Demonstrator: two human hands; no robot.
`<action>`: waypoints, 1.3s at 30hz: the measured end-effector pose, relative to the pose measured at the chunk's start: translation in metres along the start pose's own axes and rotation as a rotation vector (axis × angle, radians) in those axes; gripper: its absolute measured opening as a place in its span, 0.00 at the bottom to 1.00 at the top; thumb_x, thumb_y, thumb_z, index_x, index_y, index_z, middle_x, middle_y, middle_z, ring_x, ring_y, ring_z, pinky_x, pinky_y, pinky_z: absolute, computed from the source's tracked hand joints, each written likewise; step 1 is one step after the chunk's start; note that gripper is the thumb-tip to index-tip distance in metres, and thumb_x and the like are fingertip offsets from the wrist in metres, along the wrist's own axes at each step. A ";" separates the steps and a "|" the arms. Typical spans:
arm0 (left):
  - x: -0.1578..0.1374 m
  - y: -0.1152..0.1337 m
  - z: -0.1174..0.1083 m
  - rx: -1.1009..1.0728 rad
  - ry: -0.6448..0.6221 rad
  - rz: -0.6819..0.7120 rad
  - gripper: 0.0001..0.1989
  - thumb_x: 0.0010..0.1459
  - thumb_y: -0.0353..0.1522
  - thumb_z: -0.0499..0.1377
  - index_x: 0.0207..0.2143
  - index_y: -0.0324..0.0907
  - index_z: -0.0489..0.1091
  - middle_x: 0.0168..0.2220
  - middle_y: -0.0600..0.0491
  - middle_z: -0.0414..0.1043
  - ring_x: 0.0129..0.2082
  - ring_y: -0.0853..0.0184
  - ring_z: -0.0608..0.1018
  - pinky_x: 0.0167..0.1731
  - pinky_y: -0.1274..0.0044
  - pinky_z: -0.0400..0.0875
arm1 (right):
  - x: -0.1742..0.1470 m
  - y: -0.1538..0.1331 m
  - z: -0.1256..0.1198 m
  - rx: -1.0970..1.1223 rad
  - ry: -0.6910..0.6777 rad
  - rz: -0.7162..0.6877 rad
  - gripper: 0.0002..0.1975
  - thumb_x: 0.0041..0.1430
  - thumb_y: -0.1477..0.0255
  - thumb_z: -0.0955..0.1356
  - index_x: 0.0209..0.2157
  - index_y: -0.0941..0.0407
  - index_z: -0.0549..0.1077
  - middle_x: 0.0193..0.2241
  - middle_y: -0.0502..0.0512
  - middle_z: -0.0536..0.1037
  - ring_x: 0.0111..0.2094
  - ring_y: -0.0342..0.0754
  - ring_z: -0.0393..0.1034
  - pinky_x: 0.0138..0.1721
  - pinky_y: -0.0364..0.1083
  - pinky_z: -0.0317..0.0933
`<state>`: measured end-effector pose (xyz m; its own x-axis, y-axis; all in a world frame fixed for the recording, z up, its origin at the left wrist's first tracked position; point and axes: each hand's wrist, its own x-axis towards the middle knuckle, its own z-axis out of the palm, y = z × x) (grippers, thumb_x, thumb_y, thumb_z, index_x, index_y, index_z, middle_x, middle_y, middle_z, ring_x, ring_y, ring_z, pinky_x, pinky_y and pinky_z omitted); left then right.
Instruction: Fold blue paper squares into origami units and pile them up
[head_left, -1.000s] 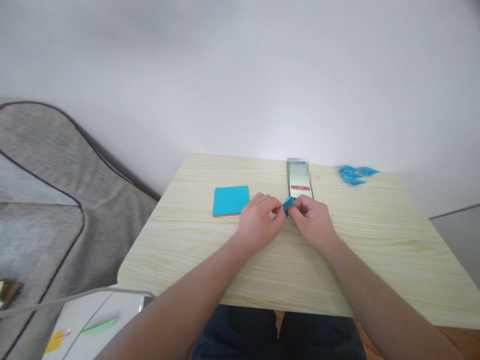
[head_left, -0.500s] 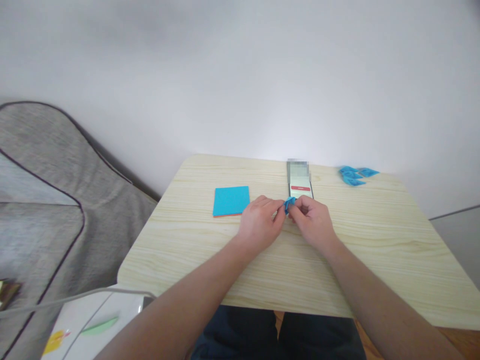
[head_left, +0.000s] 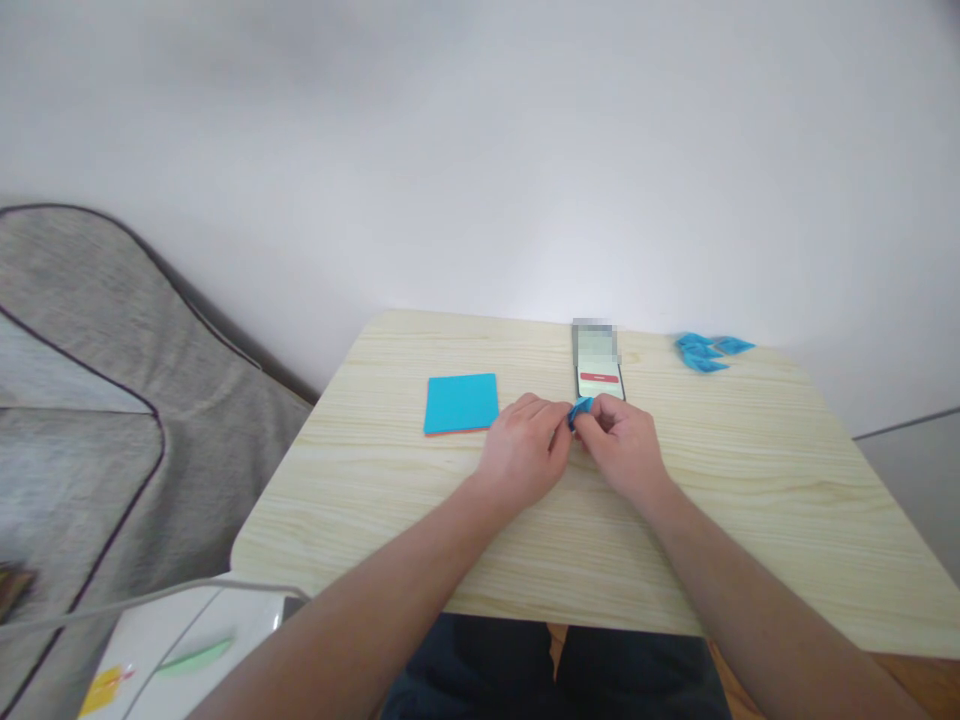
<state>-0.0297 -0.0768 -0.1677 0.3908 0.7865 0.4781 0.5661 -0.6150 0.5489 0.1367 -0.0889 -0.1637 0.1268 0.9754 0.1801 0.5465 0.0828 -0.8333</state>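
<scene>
A small piece of folded blue paper [head_left: 580,409] is pinched between my two hands over the middle of the table. My left hand [head_left: 525,445] grips its left side with thumb and fingertips. On its right side, my right hand [head_left: 624,440] holds it the same way, fingers curled and closed. Parts of the paper are hidden behind the fingers. Just beyond it lies a phone [head_left: 598,377] with a lit screen and a red bar. To the left of my left hand sits a stack of square paper [head_left: 461,403], blue on top with an orange edge below.
Several folded blue paper pieces [head_left: 701,352] lie at the back right of the wooden table [head_left: 360,480], near the white wall [head_left: 480,170]. A grey sofa [head_left: 202,430] stands at left. A white surface [head_left: 187,640] with a cable [head_left: 150,598] is at lower left.
My fingers have shifted slightly around the blue paper, which now appears a little more tilted and covered. The view has moved a touch; the other things stay in place.
</scene>
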 end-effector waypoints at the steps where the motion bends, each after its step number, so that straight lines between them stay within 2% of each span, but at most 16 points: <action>1: 0.000 0.000 0.000 -0.008 -0.011 0.001 0.11 0.67 0.27 0.53 0.44 0.42 0.75 0.39 0.47 0.79 0.42 0.60 0.77 0.45 0.68 0.72 | 0.000 0.000 0.000 0.020 -0.001 0.011 0.13 0.58 0.69 0.69 0.21 0.53 0.65 0.17 0.46 0.69 0.22 0.44 0.61 0.25 0.44 0.52; 7: 0.000 0.005 0.000 -0.033 -0.039 -0.004 0.16 0.65 0.29 0.56 0.55 0.42 0.70 0.47 0.46 0.79 0.49 0.57 0.76 0.51 0.64 0.72 | 0.004 -0.003 -0.002 0.235 -0.044 0.140 0.12 0.56 0.67 0.71 0.21 0.54 0.71 0.19 0.49 0.75 0.22 0.45 0.66 0.24 0.44 0.57; 11: 0.000 0.007 0.000 -0.054 0.023 -0.049 0.21 0.65 0.33 0.60 0.60 0.46 0.66 0.51 0.48 0.78 0.51 0.57 0.76 0.54 0.64 0.71 | 0.010 -0.006 -0.005 0.353 -0.086 0.217 0.14 0.56 0.64 0.71 0.20 0.54 0.72 0.17 0.50 0.75 0.19 0.45 0.67 0.22 0.44 0.59; 16: 0.000 0.004 -0.001 -0.079 0.126 -0.043 0.12 0.66 0.32 0.58 0.52 0.46 0.70 0.47 0.50 0.79 0.49 0.61 0.78 0.51 0.69 0.72 | 0.014 -0.005 -0.007 0.470 -0.145 0.289 0.12 0.54 0.63 0.72 0.23 0.57 0.76 0.21 0.54 0.80 0.18 0.44 0.68 0.20 0.43 0.61; 19: 0.000 0.001 -0.002 -0.092 0.122 -0.011 0.06 0.66 0.30 0.58 0.44 0.46 0.73 0.43 0.51 0.80 0.47 0.62 0.78 0.49 0.69 0.72 | 0.014 -0.002 -0.007 0.523 -0.182 0.304 0.13 0.53 0.63 0.72 0.24 0.57 0.76 0.23 0.56 0.80 0.18 0.44 0.69 0.20 0.44 0.63; 22: 0.002 0.000 -0.004 -0.107 0.101 -0.010 0.05 0.67 0.30 0.57 0.42 0.45 0.73 0.42 0.51 0.79 0.46 0.62 0.78 0.48 0.69 0.71 | 0.014 -0.002 -0.006 0.551 -0.177 0.293 0.13 0.53 0.62 0.74 0.25 0.57 0.75 0.23 0.54 0.79 0.19 0.44 0.70 0.22 0.45 0.65; 24: 0.003 -0.001 -0.005 -0.124 0.080 -0.014 0.05 0.67 0.30 0.57 0.42 0.45 0.72 0.42 0.50 0.79 0.46 0.61 0.77 0.48 0.69 0.71 | 0.014 -0.003 -0.008 0.574 -0.126 0.249 0.13 0.53 0.62 0.75 0.33 0.56 0.76 0.26 0.52 0.80 0.21 0.44 0.70 0.24 0.45 0.67; 27: 0.003 -0.002 -0.007 -0.194 0.043 -0.021 0.05 0.66 0.29 0.56 0.41 0.44 0.71 0.41 0.51 0.78 0.45 0.62 0.76 0.47 0.70 0.70 | 0.013 -0.005 -0.014 0.604 -0.096 0.119 0.26 0.53 0.64 0.75 0.54 0.49 0.72 0.39 0.52 0.82 0.29 0.46 0.75 0.32 0.47 0.72; 29: 0.004 -0.002 -0.007 -0.271 0.020 -0.053 0.04 0.64 0.29 0.57 0.40 0.44 0.71 0.40 0.52 0.77 0.43 0.63 0.76 0.45 0.71 0.69 | 0.013 -0.005 -0.019 0.600 -0.151 0.038 0.30 0.53 0.67 0.75 0.59 0.46 0.70 0.44 0.53 0.81 0.35 0.48 0.76 0.36 0.48 0.73; 32: 0.005 -0.003 -0.008 -0.402 -0.001 -0.141 0.04 0.62 0.28 0.58 0.37 0.44 0.71 0.37 0.54 0.76 0.40 0.66 0.75 0.45 0.73 0.68 | 0.013 -0.003 -0.023 0.545 -0.202 -0.035 0.17 0.52 0.70 0.75 0.46 0.50 0.79 0.38 0.53 0.81 0.36 0.48 0.74 0.39 0.49 0.71; 34: 0.008 -0.003 -0.009 -0.512 0.001 -0.215 0.03 0.60 0.28 0.58 0.35 0.43 0.71 0.35 0.55 0.75 0.38 0.67 0.74 0.42 0.74 0.68 | 0.014 0.000 -0.024 0.498 -0.199 -0.065 0.09 0.51 0.71 0.76 0.36 0.53 0.80 0.34 0.52 0.80 0.35 0.47 0.73 0.39 0.48 0.69; 36: 0.010 -0.003 -0.010 -0.644 0.007 -0.291 0.01 0.58 0.30 0.59 0.33 0.42 0.71 0.31 0.55 0.72 0.33 0.69 0.72 0.37 0.75 0.66 | 0.014 0.002 -0.025 0.476 -0.218 -0.087 0.07 0.51 0.70 0.77 0.34 0.53 0.79 0.33 0.52 0.79 0.35 0.47 0.73 0.39 0.48 0.69; 39: 0.013 -0.005 -0.009 -0.822 0.005 -0.361 0.03 0.56 0.31 0.60 0.31 0.42 0.69 0.27 0.57 0.68 0.28 0.70 0.69 0.31 0.77 0.63 | 0.014 0.003 -0.026 0.484 -0.298 -0.123 0.10 0.51 0.69 0.78 0.36 0.52 0.79 0.36 0.52 0.80 0.36 0.48 0.74 0.38 0.48 0.69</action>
<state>-0.0341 -0.0639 -0.1580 0.2850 0.9408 0.1833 -0.0455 -0.1778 0.9830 0.1619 -0.0807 -0.1504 -0.1901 0.9623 0.1945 0.0929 0.2148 -0.9722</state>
